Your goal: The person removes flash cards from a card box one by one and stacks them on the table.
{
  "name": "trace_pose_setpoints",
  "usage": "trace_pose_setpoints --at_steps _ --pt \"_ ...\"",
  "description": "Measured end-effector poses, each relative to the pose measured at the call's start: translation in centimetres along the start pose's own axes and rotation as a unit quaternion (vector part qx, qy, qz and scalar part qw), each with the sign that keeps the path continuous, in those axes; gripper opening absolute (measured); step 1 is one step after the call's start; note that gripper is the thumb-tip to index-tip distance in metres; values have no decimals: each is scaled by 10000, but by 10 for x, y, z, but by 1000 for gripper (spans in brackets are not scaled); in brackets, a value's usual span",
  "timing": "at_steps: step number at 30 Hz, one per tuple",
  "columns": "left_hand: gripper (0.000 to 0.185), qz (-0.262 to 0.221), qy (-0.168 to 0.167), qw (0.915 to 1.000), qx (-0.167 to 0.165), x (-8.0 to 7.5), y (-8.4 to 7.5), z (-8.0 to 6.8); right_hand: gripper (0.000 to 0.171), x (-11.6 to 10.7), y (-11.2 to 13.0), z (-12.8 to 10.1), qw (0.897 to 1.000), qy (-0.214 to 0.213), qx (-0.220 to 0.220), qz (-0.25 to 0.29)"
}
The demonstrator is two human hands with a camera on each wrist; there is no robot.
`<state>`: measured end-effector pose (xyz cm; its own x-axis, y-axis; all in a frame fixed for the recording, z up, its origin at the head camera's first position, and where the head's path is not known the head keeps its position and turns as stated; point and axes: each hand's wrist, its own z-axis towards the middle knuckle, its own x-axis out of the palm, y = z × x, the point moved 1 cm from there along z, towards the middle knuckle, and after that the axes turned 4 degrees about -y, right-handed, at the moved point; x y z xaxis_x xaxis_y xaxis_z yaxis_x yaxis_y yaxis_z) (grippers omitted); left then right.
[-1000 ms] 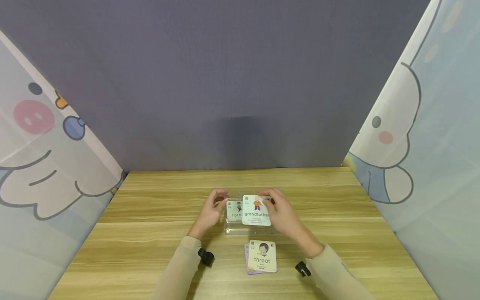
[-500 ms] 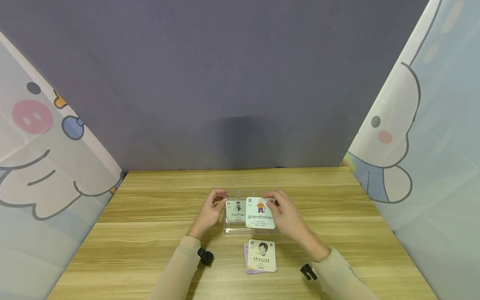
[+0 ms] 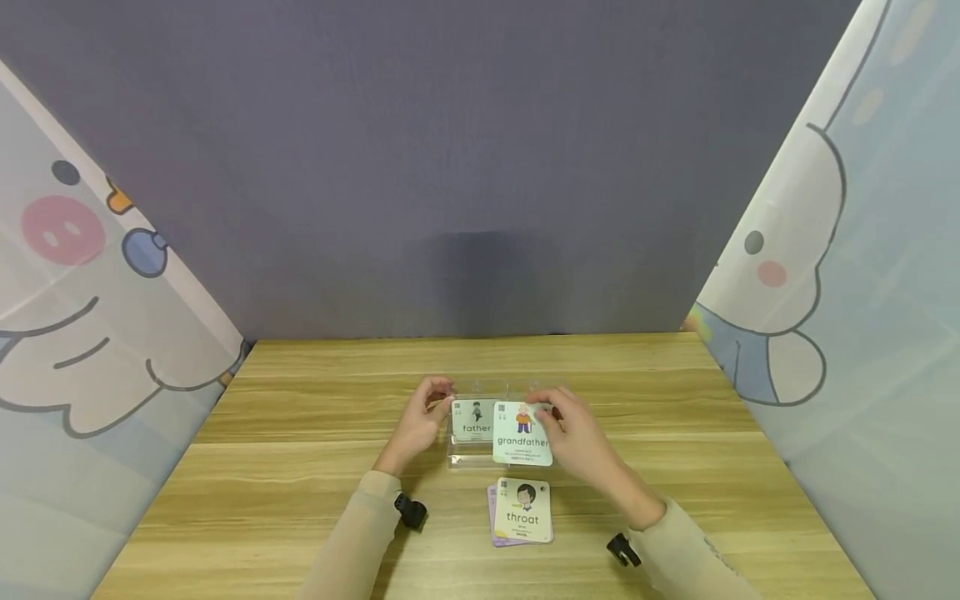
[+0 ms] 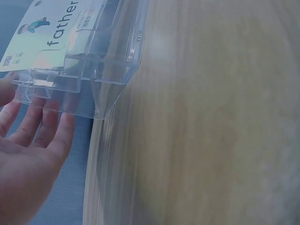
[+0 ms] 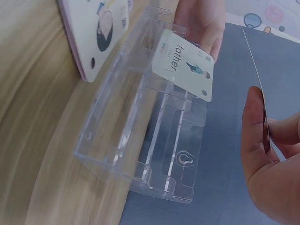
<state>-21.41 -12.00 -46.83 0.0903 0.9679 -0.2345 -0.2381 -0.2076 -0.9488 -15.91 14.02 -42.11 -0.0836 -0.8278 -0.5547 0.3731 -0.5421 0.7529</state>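
Note:
My left hand (image 3: 417, 423) grips the left side of a clear plastic card holder (image 4: 110, 70), thumb in front and fingers behind. A "father" card (image 3: 472, 428) stands in the holder's left part, leaning back. My right hand (image 3: 585, 437) pinches a "grandfather" card (image 3: 517, 455) by its upper right edge, between thumb and fingers. In the head view that card hides much of the holder's right part. Seen edge-on in the right wrist view, the grandfather card (image 5: 256, 63) is apart from the holder, whose slots there are bare.
A "throat" card (image 3: 522, 521) lies on a purple-edged card (image 3: 493, 517) in front of the holder. All stand on a wood-grain table (image 3: 262, 467). A grey curtain (image 3: 480, 167) hangs behind, with cartoon-printed curtains (image 3: 862, 333) at both sides.
My right hand has moved the grandfather card a little to the right and toward me, uncovering more of the father card. The left hand keeps its grip on the holder.

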Motion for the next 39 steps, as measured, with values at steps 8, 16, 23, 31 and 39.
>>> trace_pose_setpoints --at_steps 8,16,23,31,39 --pt "25 -13 -4 10000 -8 1 0 0 22 3 -4 -7 9998 157 13 -153" --pt "23 -69 -107 9999 -1 2 2 1 22 6 -8 -14 9995 268 9 -185" --pt "25 -12 -65 10000 -28 2 4 2 22 7 -10 -20 9992 358 60 -167" --pt "27 4 -46 10000 31 1 3 2 21 11 -13 -28 9978 588 -12 -308" --pt "27 16 -48 10000 12 0 3 1 22 19 -19 -36 9958 757 -3 -518"
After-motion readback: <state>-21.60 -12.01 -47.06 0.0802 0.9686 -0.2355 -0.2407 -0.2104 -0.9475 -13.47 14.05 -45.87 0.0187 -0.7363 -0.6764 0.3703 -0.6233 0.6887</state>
